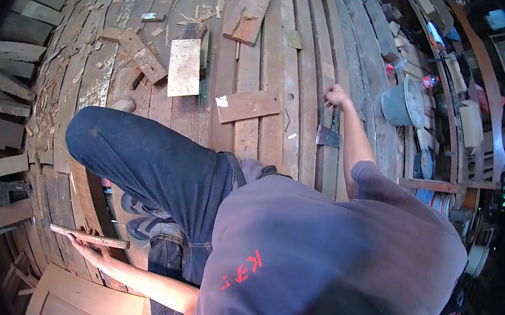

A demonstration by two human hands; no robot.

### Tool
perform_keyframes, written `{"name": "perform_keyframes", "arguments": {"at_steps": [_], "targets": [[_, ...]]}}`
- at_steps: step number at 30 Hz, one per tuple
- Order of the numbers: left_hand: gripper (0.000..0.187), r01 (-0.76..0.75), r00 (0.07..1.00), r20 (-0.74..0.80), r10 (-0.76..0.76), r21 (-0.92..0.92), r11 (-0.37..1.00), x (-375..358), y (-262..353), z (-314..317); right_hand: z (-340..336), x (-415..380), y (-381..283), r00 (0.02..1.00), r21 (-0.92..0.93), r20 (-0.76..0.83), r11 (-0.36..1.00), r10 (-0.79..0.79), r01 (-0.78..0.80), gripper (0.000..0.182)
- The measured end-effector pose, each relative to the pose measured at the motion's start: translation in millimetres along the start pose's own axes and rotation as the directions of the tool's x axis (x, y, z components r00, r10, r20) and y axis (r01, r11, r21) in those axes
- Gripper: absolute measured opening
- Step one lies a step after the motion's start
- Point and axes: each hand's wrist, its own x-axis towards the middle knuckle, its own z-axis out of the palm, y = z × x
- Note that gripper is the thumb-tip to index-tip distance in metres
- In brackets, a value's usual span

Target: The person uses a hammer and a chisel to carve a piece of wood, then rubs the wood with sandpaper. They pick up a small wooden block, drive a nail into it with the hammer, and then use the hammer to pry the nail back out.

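Note:
At the lower left, my left hand [88, 251] grips a narrow strip of wood [90, 237], fingers beneath it. My right hand [336, 97] is raised over the plank floor at the upper right with its fingers curled in. What it holds, if anything, I cannot make out. Below that hand, beside my forearm, lies a hatchet-like tool with a dark metal blade [328, 136]. Between my hands and ahead of my knee are a short board [249, 107] with a white scrap on it and a pale rectangular block [185, 68].
Wood chips and offcuts [142, 56] litter the plank floor [290, 15]. Stacked timber ends [8, 103] line the left side. A grey bucket [402, 104] stands at right beside shelves and clutter. Sandals [142, 226] are near my legs, and a wooden panel [87, 299] lies at the bottom left.

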Motion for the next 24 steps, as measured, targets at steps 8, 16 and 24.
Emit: {"name": "perform_keyframes", "arguments": {"at_steps": [8, 16, 24], "targets": [[0.068, 0.06, 0.998, -0.04, -0.056, 0.085, 0.995, -17, -7, 4, 12, -28, 83, 0.952, -0.099, 0.16, 0.964, 0.261, -0.248, 0.011], [0.069, 0.063, 0.992, -0.121, -0.041, 0.184, 0.981, -45, -4, 13, 26, -16, 145, 0.885, 0.05, -0.216, 0.91, 0.413, -0.413, 0.019], [0.071, 0.057, 0.988, -0.151, -0.023, 0.224, 0.973, -57, -2, 21, 40, -15, 134, 0.869, -0.078, -0.394, 0.931, 0.299, -0.356, 0.041]]}}
